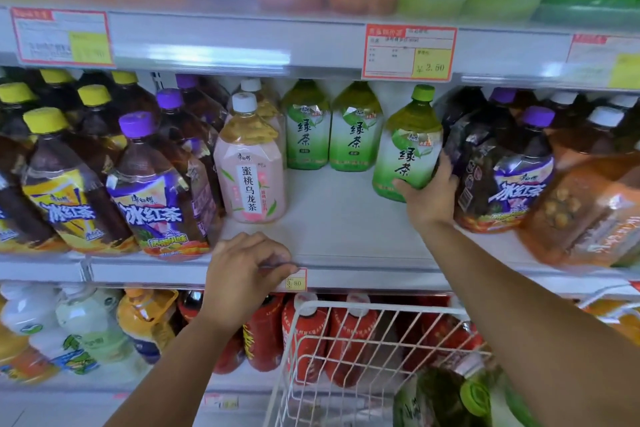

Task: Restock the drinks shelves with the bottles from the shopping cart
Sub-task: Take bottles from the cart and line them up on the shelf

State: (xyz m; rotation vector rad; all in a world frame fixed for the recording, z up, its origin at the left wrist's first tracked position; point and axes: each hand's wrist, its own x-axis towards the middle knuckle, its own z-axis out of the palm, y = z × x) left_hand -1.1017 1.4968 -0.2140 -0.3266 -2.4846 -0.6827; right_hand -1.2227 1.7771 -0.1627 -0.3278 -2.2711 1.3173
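Observation:
My right hand (431, 196) grips the lower side of a green tea bottle (407, 149) with a green cap, standing slightly tilted on the middle shelf (346, 236). Two more green tea bottles (330, 132) stand upright behind it at the back of the shelf. My left hand (242, 274) rests with curled fingers on the shelf's front edge, holding nothing. The white wire shopping cart (346, 350) is below at the bottom right, with a green-capped bottle (460, 399) lying inside it.
A pink peach oolong bottle (251, 170) stands left of the bare shelf patch. Purple- and yellow-capped iced tea bottles (152, 184) crowd the left; purple-labelled bottles (505, 177) and an orange pack (588, 211) stand at the right. Red bottles (304, 333) fill the lower shelf.

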